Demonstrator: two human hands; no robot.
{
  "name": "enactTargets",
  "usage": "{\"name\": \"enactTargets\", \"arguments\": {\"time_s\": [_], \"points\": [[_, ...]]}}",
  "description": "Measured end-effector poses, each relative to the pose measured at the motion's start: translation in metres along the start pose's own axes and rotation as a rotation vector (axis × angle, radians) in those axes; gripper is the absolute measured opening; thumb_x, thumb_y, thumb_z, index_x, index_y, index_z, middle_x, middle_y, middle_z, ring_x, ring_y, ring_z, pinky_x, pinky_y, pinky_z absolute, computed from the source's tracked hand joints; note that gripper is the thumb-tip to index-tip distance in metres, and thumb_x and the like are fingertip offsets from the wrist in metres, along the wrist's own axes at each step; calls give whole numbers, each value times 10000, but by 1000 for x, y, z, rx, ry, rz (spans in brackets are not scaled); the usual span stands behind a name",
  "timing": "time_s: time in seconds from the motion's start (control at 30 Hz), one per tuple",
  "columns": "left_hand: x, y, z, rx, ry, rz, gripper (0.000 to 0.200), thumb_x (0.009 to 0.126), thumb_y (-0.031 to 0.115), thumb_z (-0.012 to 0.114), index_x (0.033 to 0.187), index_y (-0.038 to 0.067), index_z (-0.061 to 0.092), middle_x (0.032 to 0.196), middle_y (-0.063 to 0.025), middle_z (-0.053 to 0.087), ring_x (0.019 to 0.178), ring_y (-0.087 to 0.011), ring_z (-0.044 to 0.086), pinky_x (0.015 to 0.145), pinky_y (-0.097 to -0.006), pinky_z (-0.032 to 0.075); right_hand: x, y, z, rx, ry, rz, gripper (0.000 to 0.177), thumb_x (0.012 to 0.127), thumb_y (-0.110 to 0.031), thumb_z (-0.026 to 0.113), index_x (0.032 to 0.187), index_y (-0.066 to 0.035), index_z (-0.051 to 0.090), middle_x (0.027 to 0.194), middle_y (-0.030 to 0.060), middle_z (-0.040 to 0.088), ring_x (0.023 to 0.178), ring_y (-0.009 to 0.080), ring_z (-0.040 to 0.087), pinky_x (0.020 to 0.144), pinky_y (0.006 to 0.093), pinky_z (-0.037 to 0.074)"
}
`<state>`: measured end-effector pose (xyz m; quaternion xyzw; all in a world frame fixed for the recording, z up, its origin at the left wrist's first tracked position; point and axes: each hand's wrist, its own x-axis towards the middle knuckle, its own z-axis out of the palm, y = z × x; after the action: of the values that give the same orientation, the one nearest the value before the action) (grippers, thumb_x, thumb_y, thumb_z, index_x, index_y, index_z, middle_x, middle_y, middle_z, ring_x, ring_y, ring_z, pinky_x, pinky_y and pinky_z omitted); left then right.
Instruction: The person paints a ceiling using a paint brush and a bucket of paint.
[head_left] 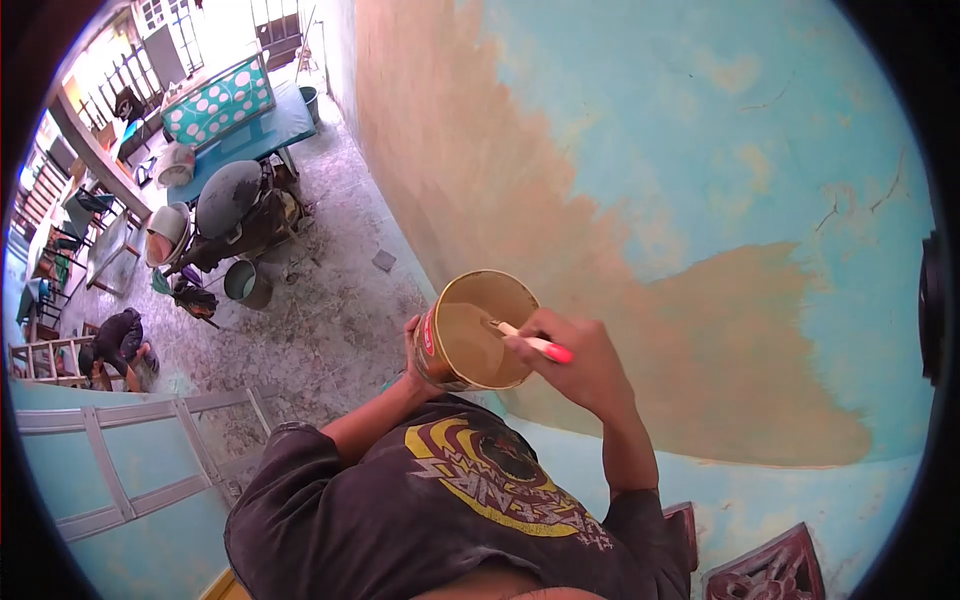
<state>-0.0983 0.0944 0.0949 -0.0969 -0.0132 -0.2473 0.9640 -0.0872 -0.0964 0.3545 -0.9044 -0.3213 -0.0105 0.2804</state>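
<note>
Against my chest, my left hand (412,345) grips the outer side of a paint bucket (430,365) with a red label. Tan paint (470,340) shows inside, and more of it coats the inner wall. My right hand (578,358) is closed around a paintbrush (512,331) with a pale wooden handle and a red end. The brush points down into the bucket; its bristles are hard to make out. In front of me, the wall (640,180) is partly tan and partly light blue, with patches and cracks in the blue.
A metal ladder (105,460) lies at the lower left. Another person (118,340) bends low near a wooden frame. On the floor stand a dark bucket (247,284), a large dark pan (230,198) and a blue table (240,150). A carved red ornament (768,572) sits lower right.
</note>
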Motion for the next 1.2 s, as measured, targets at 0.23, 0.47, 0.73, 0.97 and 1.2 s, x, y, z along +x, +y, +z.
{"name": "enactTargets", "arguments": {"time_s": [0.23, 0.47, 0.73, 0.97, 1.2], "points": [[21, 14, -9, 113, 14, -12, 745, 881, 658, 448, 1458, 191, 518, 1447, -117, 569, 1304, -366, 544, 1086, -601, 406, 45, 4, 34, -355, -253, -19, 276, 896, -366, 717, 880, -93, 675, 758, 147, 688, 717, 350, 678, 650, 445, 530], [36, 35, 16, 74, -42, -155, 740, 895, 647, 429, 1451, 168, 529, 1436, -119, 581, 1282, -362, 566, 1080, -604, 409, 57, 10, 25, -338, -308, 64, 251, 878, -353, 724, 925, -107, 710, 777, 148, 692, 740, 354, 676, 660, 451, 533], [73, 60, 13, 97, 52, -219, 725, 888, 654, 419, 1424, 187, 562, 1409, -113, 604, 1275, -373, 572, 1074, -627, 406, 40, 0, -11, -97, 12, 179, 211, 891, -286, 744, 1009, -112, 731, 815, 118, 728, 687, 297, 703, 602, 377, 538], [93, 79, 13, 210, 118, -273, 741, 868, 689, 414, 1445, 242, 539, 1468, -90, 552, 1305, -379, 543, 1061, -654, 405, -10, 25, -1, 44, 410, 284, 213, 905, -230, 755, 1008, -48, 716, 833, 88, 750, 630, 172, 696, 581, 290, 527], [105, 84, 17, 430, 235, -171, 791, 853, 720, 402, 1473, 238, 492, 1493, -81, 516, 1319, -371, 520, 1048, -638, 412, -34, 50, 54, 348, 810, 293, 314, 994, -277, 654, 1019, 35, 630, 835, 153, 733, 588, 117, 613, 511, 243, 475]]}}
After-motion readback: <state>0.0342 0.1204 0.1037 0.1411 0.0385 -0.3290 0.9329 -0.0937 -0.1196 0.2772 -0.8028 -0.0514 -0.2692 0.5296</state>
